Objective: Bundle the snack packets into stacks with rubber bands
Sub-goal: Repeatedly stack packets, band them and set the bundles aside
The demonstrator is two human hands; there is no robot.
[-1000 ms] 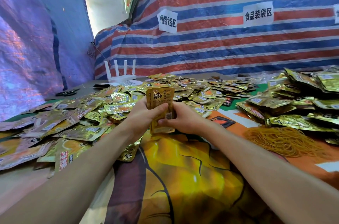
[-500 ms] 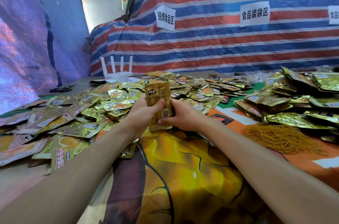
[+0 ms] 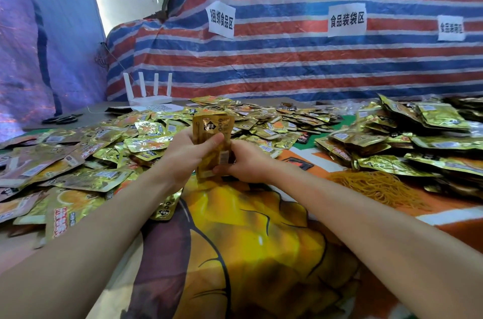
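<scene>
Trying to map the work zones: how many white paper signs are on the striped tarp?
3: the left sign, the middle sign, the far-right sign near the frame edge. Others may lie out of view.

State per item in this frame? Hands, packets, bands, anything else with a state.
held stack: upright between both hands, no band visible on it.
left hand: grips the held stack, thumb across its front.
right hand: grips its lower part.
loose packets: scattered flat, unbundled.
rubber bands: loose heap, apart from both hands.
router: antennas upright.
</scene>
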